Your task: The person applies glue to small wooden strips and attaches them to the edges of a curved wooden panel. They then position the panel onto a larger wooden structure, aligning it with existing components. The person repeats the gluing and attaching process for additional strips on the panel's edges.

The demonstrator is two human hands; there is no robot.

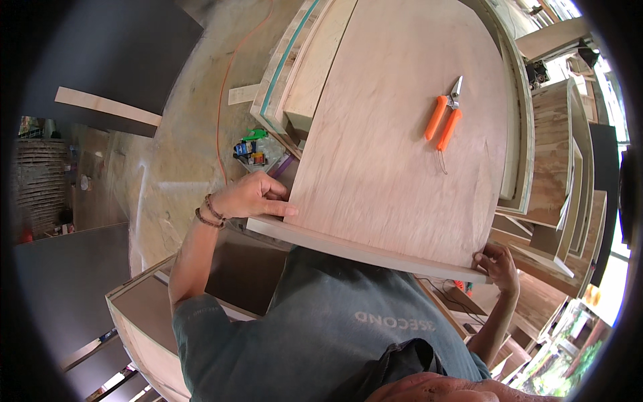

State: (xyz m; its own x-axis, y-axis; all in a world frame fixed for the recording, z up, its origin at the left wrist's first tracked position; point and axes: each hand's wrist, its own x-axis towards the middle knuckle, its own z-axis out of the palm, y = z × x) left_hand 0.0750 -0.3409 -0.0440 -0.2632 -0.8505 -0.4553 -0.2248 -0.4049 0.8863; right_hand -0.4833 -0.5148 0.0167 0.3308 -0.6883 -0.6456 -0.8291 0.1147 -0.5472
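A large light plywood panel (388, 167) lies flat in front of me, with a pale wooden strip (362, 252) running along its near edge, close to my body. My left hand (253, 195) is closed at the panel's near left corner, its thumb on top and its other fingers curled at the side edge. At the near right corner, my right hand (499, 265) grips the panel by the strip's end; its fingers are partly hidden. Shears with orange handles (444, 119) rest on the panel, right of its middle, blades pointing away. Whether strip and panel are joined cannot be seen.
Wooden frame pieces (295, 87) flank the panel. Small bottles and a green tool (253, 137) sit beyond my left hand. An orange cord (222, 107) crosses the floor. Dark boards (114, 53) stand at left, plywood cabinets (552, 154) at right, and an open box (244, 271) behind my left arm.
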